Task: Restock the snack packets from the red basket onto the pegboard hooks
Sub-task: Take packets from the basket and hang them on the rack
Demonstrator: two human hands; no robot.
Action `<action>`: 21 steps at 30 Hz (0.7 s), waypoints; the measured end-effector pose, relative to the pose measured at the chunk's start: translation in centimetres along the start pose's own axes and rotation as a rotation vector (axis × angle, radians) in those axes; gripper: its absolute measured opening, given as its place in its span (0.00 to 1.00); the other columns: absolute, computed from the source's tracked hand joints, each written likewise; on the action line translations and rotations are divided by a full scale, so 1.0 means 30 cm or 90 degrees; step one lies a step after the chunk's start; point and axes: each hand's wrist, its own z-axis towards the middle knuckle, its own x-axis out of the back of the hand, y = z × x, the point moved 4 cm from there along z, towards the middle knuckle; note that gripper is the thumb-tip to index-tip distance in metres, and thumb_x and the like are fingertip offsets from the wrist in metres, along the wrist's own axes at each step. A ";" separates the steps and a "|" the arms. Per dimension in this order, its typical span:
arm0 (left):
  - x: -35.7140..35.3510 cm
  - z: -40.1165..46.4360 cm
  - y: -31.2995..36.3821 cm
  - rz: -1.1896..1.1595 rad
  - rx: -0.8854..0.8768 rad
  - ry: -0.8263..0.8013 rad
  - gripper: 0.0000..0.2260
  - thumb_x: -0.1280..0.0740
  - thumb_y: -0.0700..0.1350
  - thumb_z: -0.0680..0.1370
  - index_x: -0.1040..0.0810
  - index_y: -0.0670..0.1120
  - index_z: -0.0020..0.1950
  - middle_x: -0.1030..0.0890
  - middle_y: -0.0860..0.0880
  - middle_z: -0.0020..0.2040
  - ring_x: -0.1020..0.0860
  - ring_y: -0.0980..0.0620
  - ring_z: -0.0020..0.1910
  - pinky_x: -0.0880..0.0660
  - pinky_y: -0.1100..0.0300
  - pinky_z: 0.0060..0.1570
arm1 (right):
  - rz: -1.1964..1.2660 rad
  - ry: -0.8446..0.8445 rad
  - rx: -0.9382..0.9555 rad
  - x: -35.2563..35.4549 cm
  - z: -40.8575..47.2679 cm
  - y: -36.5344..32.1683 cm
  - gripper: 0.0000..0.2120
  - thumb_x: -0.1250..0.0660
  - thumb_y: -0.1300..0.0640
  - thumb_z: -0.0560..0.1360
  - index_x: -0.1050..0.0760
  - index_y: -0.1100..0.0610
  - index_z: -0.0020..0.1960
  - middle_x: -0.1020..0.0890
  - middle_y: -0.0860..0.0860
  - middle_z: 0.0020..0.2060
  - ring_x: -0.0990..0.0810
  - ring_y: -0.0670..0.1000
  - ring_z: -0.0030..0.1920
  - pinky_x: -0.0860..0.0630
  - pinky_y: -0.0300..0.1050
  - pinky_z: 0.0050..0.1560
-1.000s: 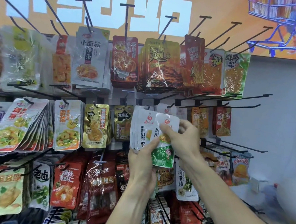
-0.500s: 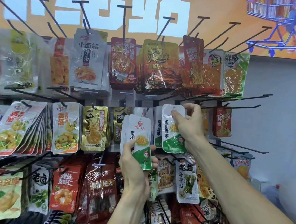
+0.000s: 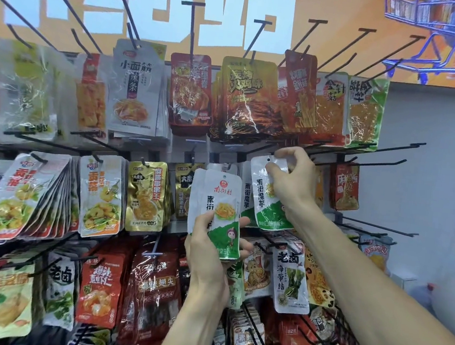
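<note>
The right hand [image 3: 293, 184] is pinching the top of a white-and-green snack packet [image 3: 269, 201], holding it tilted just below a black pegboard hook [image 3: 287, 147]. Down and left of that hook, the left hand [image 3: 210, 257] is gripping a small stack of matching packets [image 3: 221, 208] upright, fingers curled round their lower halves.
</note>
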 end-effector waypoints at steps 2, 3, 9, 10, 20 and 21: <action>-0.003 -0.002 0.003 -0.003 0.005 -0.008 0.19 0.43 0.50 0.86 0.17 0.40 0.57 0.12 0.38 0.50 0.22 0.43 0.30 0.23 0.59 0.29 | -0.011 0.006 -0.006 0.002 0.004 0.013 0.10 0.27 0.59 0.78 0.22 0.52 0.59 0.22 0.40 0.52 0.24 0.40 0.45 0.25 0.49 0.53; -0.004 -0.001 0.004 -0.005 0.008 -0.012 0.19 0.43 0.50 0.86 0.17 0.40 0.57 0.12 0.38 0.50 0.21 0.43 0.30 0.21 0.58 0.30 | -0.020 0.010 -0.009 0.001 0.006 0.018 0.11 0.27 0.59 0.78 0.21 0.53 0.60 0.21 0.42 0.52 0.23 0.40 0.45 0.26 0.47 0.52; -0.028 0.003 -0.001 -0.047 0.039 -0.039 0.15 0.39 0.49 0.86 0.18 0.42 0.63 0.12 0.40 0.54 0.12 0.35 0.48 0.14 0.51 0.42 | -0.131 -0.009 -0.019 -0.060 0.023 0.042 0.12 0.26 0.53 0.78 0.19 0.50 0.61 0.18 0.49 0.57 0.20 0.52 0.55 0.24 0.46 0.52; -0.030 0.005 -0.003 -0.067 0.046 -0.040 0.14 0.37 0.48 0.86 0.19 0.42 0.65 0.12 0.40 0.55 0.13 0.35 0.49 0.13 0.49 0.42 | -0.137 -0.002 -0.014 -0.059 0.018 0.041 0.13 0.26 0.52 0.77 0.19 0.49 0.61 0.18 0.50 0.58 0.20 0.53 0.57 0.24 0.48 0.57; -0.070 0.032 -0.065 -0.062 0.047 0.043 0.17 0.26 0.49 0.80 0.21 0.46 0.68 0.12 0.43 0.53 0.12 0.44 0.48 0.15 0.45 0.40 | 0.180 0.015 -0.094 -0.012 -0.167 0.067 0.19 0.19 0.58 0.72 0.27 0.54 0.55 0.14 0.53 0.47 0.13 0.55 0.46 0.15 0.58 0.46; -0.070 0.034 -0.069 -0.061 0.044 0.052 0.19 0.27 0.52 0.80 0.22 0.46 0.69 0.12 0.43 0.54 0.12 0.44 0.48 0.15 0.45 0.41 | 0.191 0.032 -0.097 -0.001 -0.145 0.070 0.17 0.20 0.59 0.72 0.25 0.55 0.55 0.14 0.55 0.47 0.13 0.57 0.46 0.14 0.57 0.44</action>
